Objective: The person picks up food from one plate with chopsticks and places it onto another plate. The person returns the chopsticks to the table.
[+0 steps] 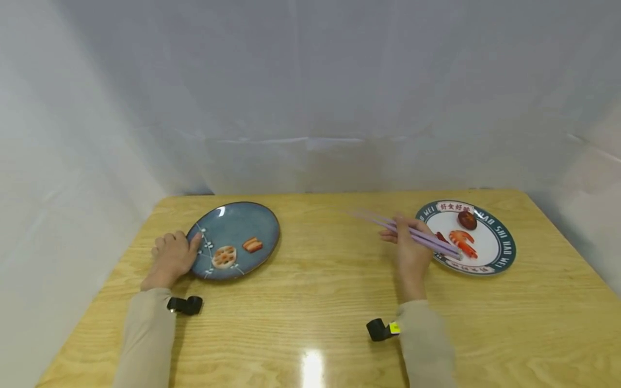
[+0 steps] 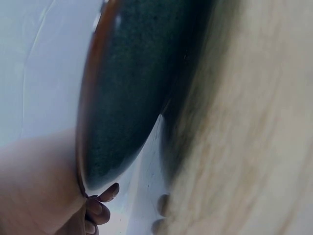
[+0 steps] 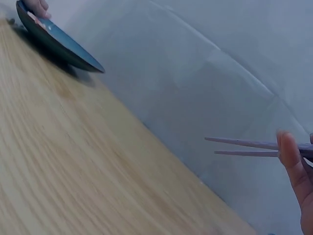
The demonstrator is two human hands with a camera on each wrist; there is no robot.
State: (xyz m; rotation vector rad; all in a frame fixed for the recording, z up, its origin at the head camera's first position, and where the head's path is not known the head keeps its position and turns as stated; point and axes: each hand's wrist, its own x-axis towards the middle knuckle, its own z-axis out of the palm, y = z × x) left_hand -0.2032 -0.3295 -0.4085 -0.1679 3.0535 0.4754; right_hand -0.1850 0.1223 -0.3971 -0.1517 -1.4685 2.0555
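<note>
My right hand [image 1: 412,256] grips chopsticks [image 1: 436,244], tips aimed left, shrimp [image 1: 464,243] by their butt ends; my left hand [image 1: 172,254] holds blue plate [image 1: 245,225].

A yellowish desk [image 1: 320,302] with streaky wood grain and rounded far corners spreads before a pale grey sheet [image 1: 310,81], which hangs behind it and continues at both sides. Creases [image 1: 335,139] run across the sheet's lower part; white glare [image 1: 312,369] brightens the desk's near part.
</note>
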